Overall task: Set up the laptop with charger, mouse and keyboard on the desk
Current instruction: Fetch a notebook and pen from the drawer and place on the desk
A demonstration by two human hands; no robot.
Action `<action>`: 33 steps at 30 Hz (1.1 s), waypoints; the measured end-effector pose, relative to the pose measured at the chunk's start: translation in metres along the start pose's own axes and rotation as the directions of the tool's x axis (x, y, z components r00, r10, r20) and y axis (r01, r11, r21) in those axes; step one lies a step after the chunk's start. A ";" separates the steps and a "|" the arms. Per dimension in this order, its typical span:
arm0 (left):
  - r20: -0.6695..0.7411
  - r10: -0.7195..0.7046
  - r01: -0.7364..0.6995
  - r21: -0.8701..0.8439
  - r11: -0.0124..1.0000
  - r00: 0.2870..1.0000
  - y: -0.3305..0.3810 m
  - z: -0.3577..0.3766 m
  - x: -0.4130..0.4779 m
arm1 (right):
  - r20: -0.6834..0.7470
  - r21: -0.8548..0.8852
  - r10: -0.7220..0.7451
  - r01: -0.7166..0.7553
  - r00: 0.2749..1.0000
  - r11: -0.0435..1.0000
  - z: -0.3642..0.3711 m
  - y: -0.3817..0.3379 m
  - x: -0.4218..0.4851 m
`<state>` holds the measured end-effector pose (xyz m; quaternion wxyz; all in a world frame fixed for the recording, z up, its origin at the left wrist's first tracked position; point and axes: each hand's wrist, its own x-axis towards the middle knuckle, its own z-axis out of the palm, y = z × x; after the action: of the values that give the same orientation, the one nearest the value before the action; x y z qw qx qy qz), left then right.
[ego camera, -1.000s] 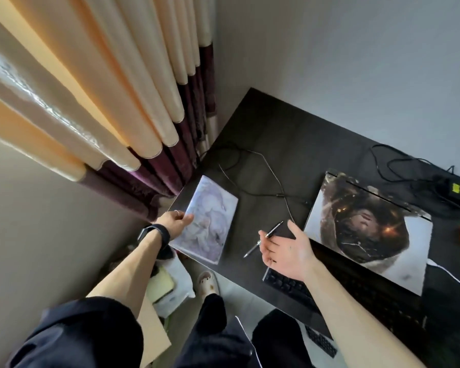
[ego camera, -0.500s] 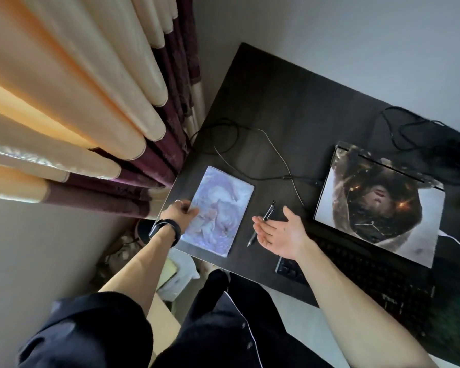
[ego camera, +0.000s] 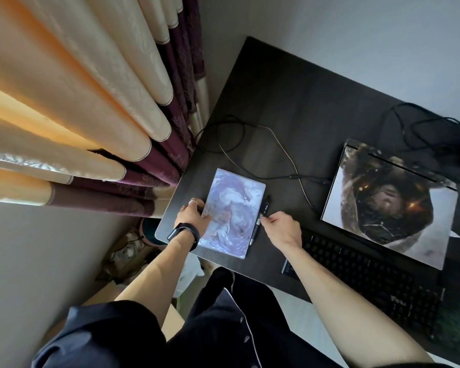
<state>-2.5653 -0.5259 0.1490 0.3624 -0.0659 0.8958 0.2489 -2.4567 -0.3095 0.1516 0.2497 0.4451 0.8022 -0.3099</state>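
Observation:
A closed laptop (ego camera: 391, 203) with a picture skin on its lid lies on the dark desk (ego camera: 298, 107) at the right. In front of it sits a black keyboard (ego camera: 367, 277). A thin cable (ego camera: 284, 152) curls across the desk toward the laptop's left side. Near the desk's left front corner lies a pale purple illustrated book (ego camera: 234, 211). My left hand (ego camera: 193, 217) holds its left edge, thumb on the cover. My right hand (ego camera: 282, 229) pinches a black pen (ego camera: 262, 216) lying along the book's right edge. No mouse shows.
Cream and maroon curtains (ego camera: 96, 107) hang close to the desk's left edge. More black cables (ego camera: 420, 128) are tangled behind the laptop at the back right. Bags and clutter (ego camera: 133, 251) sit on the floor under the left corner. A grey wall runs behind the desk.
The book has come down flat near the desk's front left corner. My right hand, earlier open with palm up, has turned over and taken hold of the pen beside the book.

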 end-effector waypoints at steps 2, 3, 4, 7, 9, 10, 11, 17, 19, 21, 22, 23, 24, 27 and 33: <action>-0.018 0.010 -0.010 0.000 1.000 1.000 -0.002 0.002 0.001 | 0.000 -0.008 -0.014 0.014 1.000 1.000 0.005 -0.003 -0.001; -0.026 0.016 -0.016 -0.001 1.000 1.000 -0.003 0.003 0.001 | -0.001 -0.015 -0.023 0.023 1.000 1.000 0.008 -0.003 -0.002; -0.029 0.021 -0.021 -0.003 1.000 0.999 -0.003 0.004 0.002 | -0.001 -0.022 -0.026 0.026 1.000 0.999 0.011 -0.003 -0.003; -0.034 0.038 -0.038 0.007 0.999 0.999 -0.005 0.006 0.005 | -0.030 -0.028 -0.002 0.001 1.000 1.000 0.016 -0.001 -0.007; -0.036 0.042 -0.041 0.010 0.999 0.998 -0.006 0.007 0.006 | -0.061 -0.040 0.027 -0.029 0.998 0.999 0.017 0.001 -0.009; -0.038 0.046 -0.045 0.008 0.999 0.998 -0.006 0.007 0.007 | -0.076 -0.041 0.041 -0.044 0.996 0.998 0.017 0.003 -0.010; -0.040 0.048 -0.048 0.008 0.999 0.998 -0.007 0.008 0.007 | -0.084 -0.035 0.052 -0.055 0.995 0.998 0.016 0.005 -0.011; -0.049 0.040 -0.041 -0.032 0.999 0.998 -0.009 0.012 0.007 | -0.023 0.028 0.059 -0.059 0.998 0.998 0.015 0.017 -0.004; -0.048 0.042 -0.044 -0.036 0.998 0.998 -0.011 0.013 0.006 | -0.004 0.034 0.056 -0.056 0.998 0.998 0.017 0.019 -0.003; -0.047 0.047 -0.048 -0.030 0.998 0.998 -0.013 0.014 0.006 | 0.013 0.038 0.061 -0.061 0.998 0.997 0.019 0.020 -0.003; -0.047 0.049 -0.051 -0.029 0.998 0.998 -0.014 0.015 0.006 | 0.016 0.039 0.061 -0.061 0.998 0.997 0.021 0.021 -0.003; -0.049 0.051 -0.053 -0.027 0.998 0.997 -0.014 0.015 0.005 | 0.017 0.039 0.064 -0.065 0.998 0.997 0.022 0.022 -0.003; -0.052 0.054 -0.055 -0.026 0.998 0.997 -0.014 0.015 0.005 | 0.015 0.038 0.062 -0.062 0.998 0.997 0.023 0.022 -0.003; -0.042 0.057 -0.058 -0.024 0.998 0.998 -0.013 0.014 0.004 | 0.017 0.035 0.058 -0.058 0.998 0.998 0.022 0.021 -0.004; -0.016 0.060 -0.060 -0.015 0.998 0.998 -0.009 0.011 -0.007 | 0.015 0.067 0.040 -0.041 0.999 0.997 0.013 0.026 -0.013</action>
<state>-2.5510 -0.5282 0.1432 0.3475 -0.0439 0.8981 0.2661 -2.4261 -0.3148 0.1444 0.2462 0.4672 0.7805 -0.3345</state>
